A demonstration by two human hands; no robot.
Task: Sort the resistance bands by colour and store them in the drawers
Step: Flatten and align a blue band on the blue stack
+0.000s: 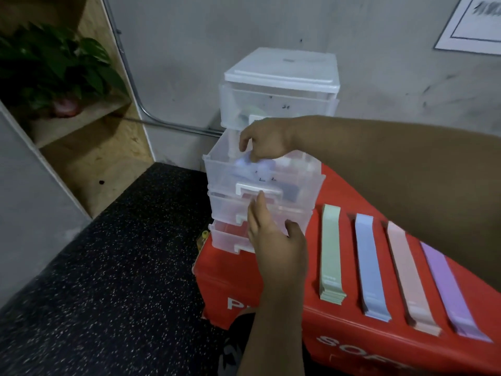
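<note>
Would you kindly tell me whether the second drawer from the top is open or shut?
Open: the second drawer sticks out well forward of the top drawer, and the right hand reaches into it from above.

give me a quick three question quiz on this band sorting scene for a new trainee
1. Multiple choice: which drawer of the drawer unit does the right hand reach into? A top, B second from top, C bottom.
2. True or false: the green stack lies nearest the drawer unit.
3. Fill in: the red box carries ___ stacks, one per colour.

Key: 1 B; 2 true; 3 four.
</note>
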